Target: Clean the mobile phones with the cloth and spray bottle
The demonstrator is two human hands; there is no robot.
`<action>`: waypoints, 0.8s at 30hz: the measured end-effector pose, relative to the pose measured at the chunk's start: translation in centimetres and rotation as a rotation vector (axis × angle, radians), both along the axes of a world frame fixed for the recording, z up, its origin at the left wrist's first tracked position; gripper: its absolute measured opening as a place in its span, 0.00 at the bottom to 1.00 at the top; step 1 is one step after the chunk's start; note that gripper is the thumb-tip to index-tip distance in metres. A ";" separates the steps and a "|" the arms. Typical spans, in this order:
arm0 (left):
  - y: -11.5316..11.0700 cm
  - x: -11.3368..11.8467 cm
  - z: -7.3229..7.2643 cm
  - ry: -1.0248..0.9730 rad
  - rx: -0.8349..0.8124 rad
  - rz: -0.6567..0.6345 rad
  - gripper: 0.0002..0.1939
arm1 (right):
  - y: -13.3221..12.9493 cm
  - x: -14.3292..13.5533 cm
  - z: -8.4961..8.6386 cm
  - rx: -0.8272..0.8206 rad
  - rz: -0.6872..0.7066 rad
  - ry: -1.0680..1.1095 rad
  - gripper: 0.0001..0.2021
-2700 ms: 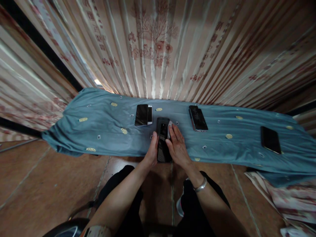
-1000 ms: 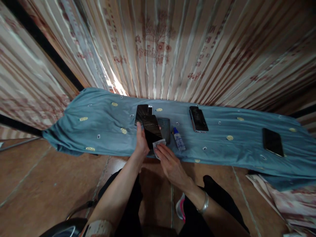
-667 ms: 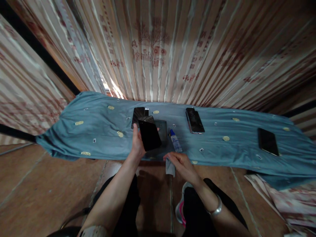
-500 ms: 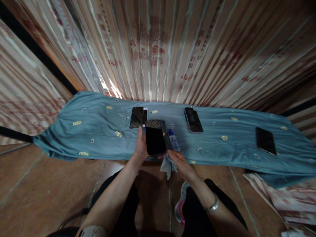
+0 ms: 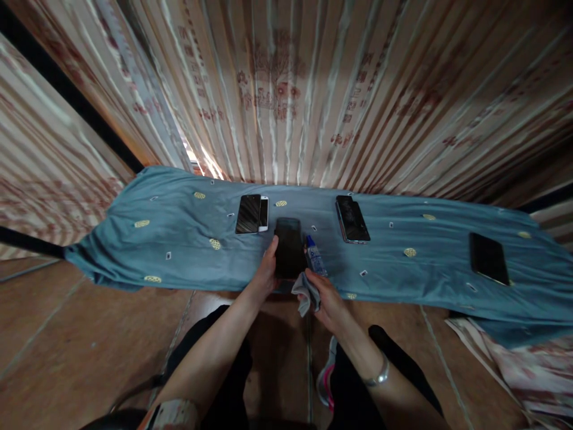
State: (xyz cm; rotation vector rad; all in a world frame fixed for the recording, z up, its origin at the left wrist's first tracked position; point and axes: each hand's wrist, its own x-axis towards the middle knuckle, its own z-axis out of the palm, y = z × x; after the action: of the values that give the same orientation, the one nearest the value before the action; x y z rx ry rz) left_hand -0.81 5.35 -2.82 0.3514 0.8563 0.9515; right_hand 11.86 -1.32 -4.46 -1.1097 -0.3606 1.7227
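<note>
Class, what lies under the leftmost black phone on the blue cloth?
A white-framed phone shows partly at right; the black phone hides the rest of it.

At least six phones (image 5: pixel 290 257) are counted: two at nine o'clock, two stacked at three, one toward four, one over one slab (image 5: pixel 288 223) at six. One bottle (image 5: pixel 316 257), one rag (image 5: pixel 306 294) and one bracelet (image 5: pixel 380 373) are seen near five, one watch (image 5: pixel 173 414) near seven.

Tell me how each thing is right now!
Held phone: dark, in the left grip
Cloth: crumpled, in the right grip
Bottle: lying down, blue cap on
White phone: partly covered, screen dark
Black phone: overlapping it, dark
Phone stack: overlapping, top one dark
Far-right phone: flat, dark
Sheet: spread, wrinkled
Curtain: drawn, small gap
</note>
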 end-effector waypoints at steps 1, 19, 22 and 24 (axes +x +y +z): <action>0.0 0.1 0.0 -0.006 0.005 0.005 0.30 | 0.1 0.1 -0.1 0.010 -0.012 -0.002 0.17; -0.2 -4.6 -4.7 0.796 0.551 0.195 0.22 | 1.8 -0.3 -0.5 0.037 0.024 -0.047 0.15; 0.8 -5.0 -5.3 0.882 0.626 0.114 0.25 | 1.7 -0.4 -1.0 0.028 0.015 -0.037 0.14; 1.3 -5.0 -5.4 0.886 0.641 0.086 0.25 | 1.7 -0.4 -1.3 0.025 0.016 -0.030 0.14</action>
State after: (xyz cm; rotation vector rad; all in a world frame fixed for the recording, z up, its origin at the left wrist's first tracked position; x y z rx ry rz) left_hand -5.77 6.62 -8.27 1.3652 1.3506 1.1474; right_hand 11.41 0.35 -5.79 -1.1182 -0.4100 1.7131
